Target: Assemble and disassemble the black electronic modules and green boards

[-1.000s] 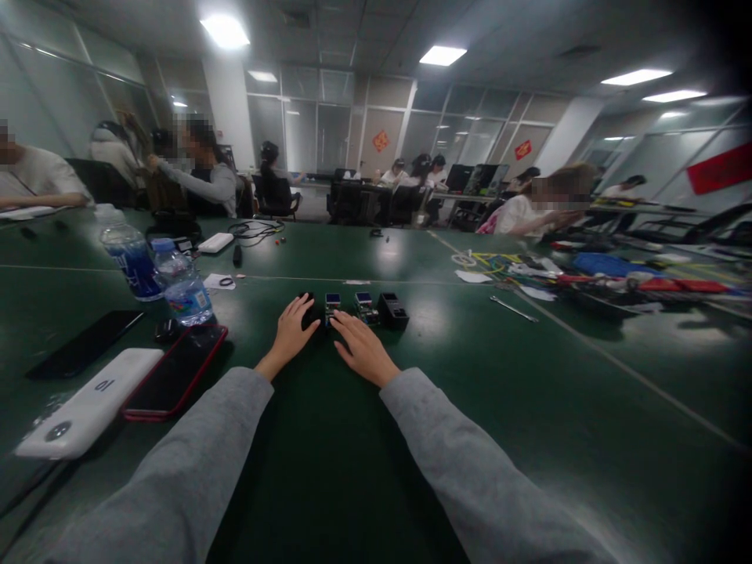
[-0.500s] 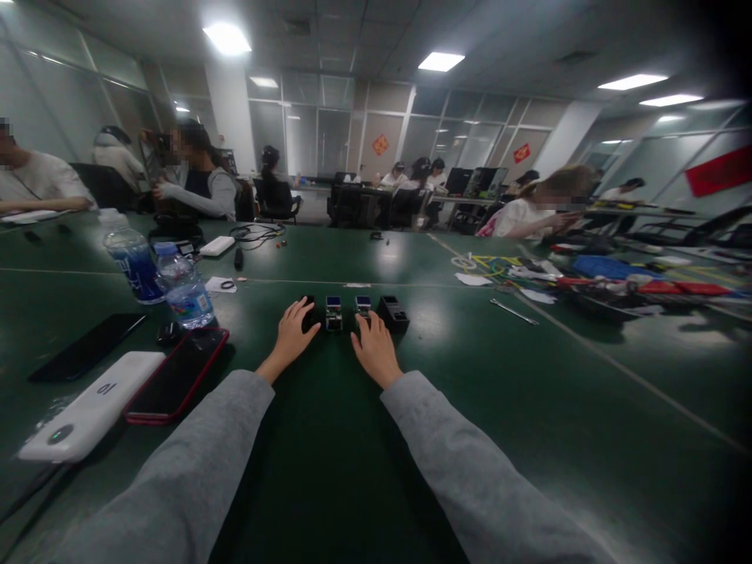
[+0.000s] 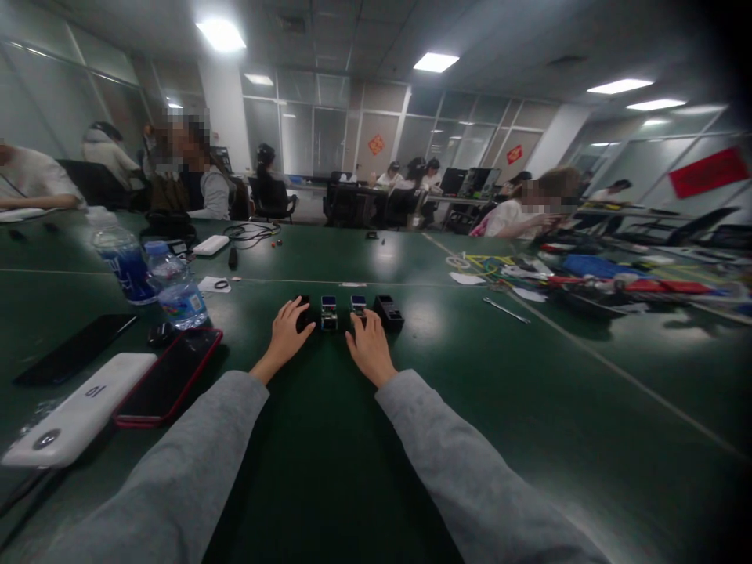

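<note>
Four items lie in a row across the green table. My left hand (image 3: 286, 335) rests with its fingers spread over the left black case (image 3: 304, 318), partly covering it. Beside that, untouched, stands a small circuit board with a screen (image 3: 329, 313). A second such board (image 3: 358, 302) is under the fingertips of my right hand (image 3: 371, 345), which hide its lower part; those fingers are apart too. Just right of it sits another black plastic case (image 3: 389, 312) with openings in its face. Neither hand lifts anything.
To the left are two bottles (image 3: 179, 294), a red-edged phone (image 3: 170, 376), a dark phone (image 3: 76, 348) and a white power bank (image 3: 82, 407) with a cable. A wrench (image 3: 506, 310) and a pile of cables and tools (image 3: 593, 282) lie right. Several people sit beyond.
The whole view has shifted slightly, so everything appears a little further left. Both hands keep nearly the same place against the cases and boards.
</note>
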A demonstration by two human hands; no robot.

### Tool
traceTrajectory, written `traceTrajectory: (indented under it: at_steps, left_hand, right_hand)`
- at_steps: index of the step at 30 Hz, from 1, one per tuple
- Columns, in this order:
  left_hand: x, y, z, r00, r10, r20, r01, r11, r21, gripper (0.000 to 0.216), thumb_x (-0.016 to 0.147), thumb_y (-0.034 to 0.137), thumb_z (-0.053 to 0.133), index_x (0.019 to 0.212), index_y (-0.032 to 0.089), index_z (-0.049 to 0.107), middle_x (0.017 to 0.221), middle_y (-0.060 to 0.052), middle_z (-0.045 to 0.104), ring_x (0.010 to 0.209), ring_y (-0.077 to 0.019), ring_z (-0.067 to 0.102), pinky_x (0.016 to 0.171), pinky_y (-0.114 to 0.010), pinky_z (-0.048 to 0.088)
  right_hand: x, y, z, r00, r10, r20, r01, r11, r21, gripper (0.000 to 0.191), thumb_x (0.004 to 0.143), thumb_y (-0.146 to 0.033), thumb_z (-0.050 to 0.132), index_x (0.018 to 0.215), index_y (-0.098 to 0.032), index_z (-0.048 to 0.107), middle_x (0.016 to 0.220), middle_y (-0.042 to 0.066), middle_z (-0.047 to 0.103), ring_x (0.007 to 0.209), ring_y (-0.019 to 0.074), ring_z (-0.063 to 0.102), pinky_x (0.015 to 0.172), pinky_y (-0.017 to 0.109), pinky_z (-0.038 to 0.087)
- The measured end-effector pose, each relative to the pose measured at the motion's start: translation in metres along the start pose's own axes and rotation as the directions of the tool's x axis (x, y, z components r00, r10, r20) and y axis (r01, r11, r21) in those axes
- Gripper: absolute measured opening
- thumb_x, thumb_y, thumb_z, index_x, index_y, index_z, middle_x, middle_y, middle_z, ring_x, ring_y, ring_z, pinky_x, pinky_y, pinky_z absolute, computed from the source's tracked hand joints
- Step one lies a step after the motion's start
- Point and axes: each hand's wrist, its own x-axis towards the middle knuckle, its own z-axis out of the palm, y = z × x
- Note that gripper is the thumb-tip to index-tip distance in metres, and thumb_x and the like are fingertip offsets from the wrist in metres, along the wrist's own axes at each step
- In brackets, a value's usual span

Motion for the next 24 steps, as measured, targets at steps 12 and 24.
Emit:
traceTrajectory:
  at_steps: [12, 24]
  left_hand:
    - [0.0, 0.0, -0.003, 0.999, -0.013, 0.04, 0.014, 1.0, -0.01, 0.047, 0.087, 0.039, 0.058, 0.131, 0.025, 0.052, 0.151, -0.008, 0.04, 0.142, -0.0295, 0.03, 0.113, -0.057, 0.028]
    - [0.0, 0.0, -0.002, 0.999, 0.003, 0.038, -0.005, 0.999, 0.043, 0.046, 0.088, 0.039, 0.057, 0.13, 0.023, 0.052, 0.15, -0.008, 0.041, 0.14, -0.0282, 0.034, 0.112, -0.054, 0.032]
  right_hand:
    - [0.011, 0.062, -0.008, 0.95, 0.269, -0.155, -0.282, 0.957, -0.064, 0.041, 0.096, -0.027, 0.045, 0.134, -0.014, 0.048, 0.138, 0.018, 0.036, 0.127, 0.0331, 0.034, 0.102, 0.048, 0.036]
    - [0.009, 0.073, 0.001, 0.942, 0.334, -0.026, -0.335, 0.942, -0.004, 0.047, 0.089, -0.022, 0.056, 0.134, -0.013, 0.047, 0.119, 0.016, 0.045, 0.111, 0.0287, 0.047, 0.093, 0.04, 0.047]
